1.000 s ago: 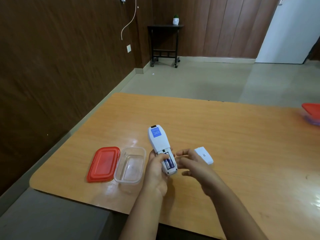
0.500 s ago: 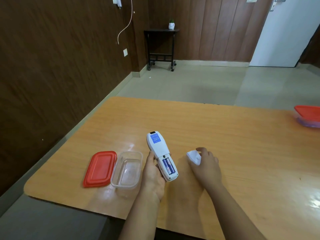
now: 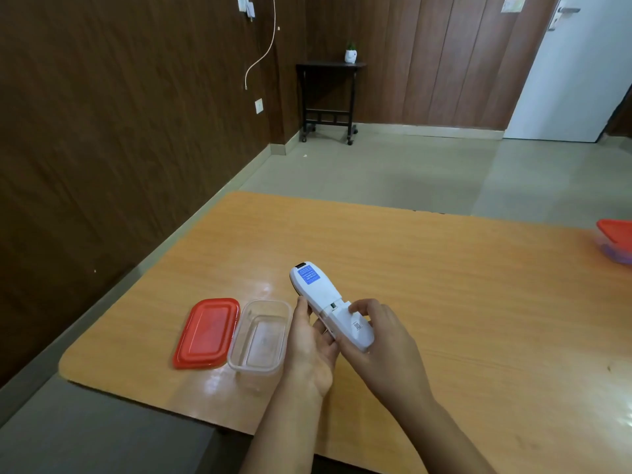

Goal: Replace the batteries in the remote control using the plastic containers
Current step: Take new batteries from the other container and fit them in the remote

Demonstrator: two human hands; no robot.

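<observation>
The left grip (image 3: 309, 343) clasps the remote control (image 3: 316, 289) above the worktop (image 3: 444, 285). The right grip (image 3: 379, 343) pinches the battery cover (image 3: 352, 328) against its back, not fully seated. Likely only closing remains. The clear container (image 3: 260, 336) lies open beside its red lid (image 3: 207, 333).

wooden table (image 3: 444, 285) | red lid (image 3: 207, 331) touching clear container (image 3: 261, 340) | lidded container (image 3: 617, 234) far right

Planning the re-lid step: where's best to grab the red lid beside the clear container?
Likely the red lid by its left long edge, from the left: it lies flat on the table, and its right edge sits against the clear container.
</observation>
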